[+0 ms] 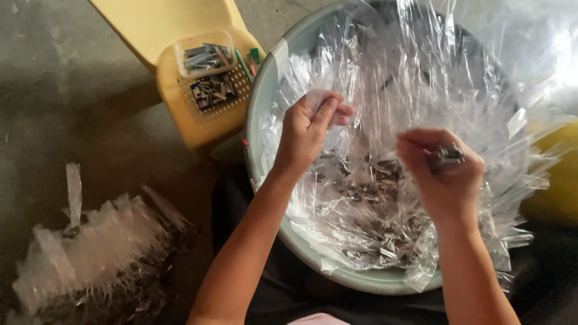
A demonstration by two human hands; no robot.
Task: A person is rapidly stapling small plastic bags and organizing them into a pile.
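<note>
L hand (pixel 310 129) pinches clear wrapper (pixel 313 99), R hand (pixel 442 171) pinches metal clips (pixel 450 154), frame centre; loose grip could drop clips into basin (pixel 259 114).

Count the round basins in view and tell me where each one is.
1. A single grey round basin sits in the person's lap, lined with clear plastic wrappers, under the left hand and right hand. Others may lie out of frame.
</note>
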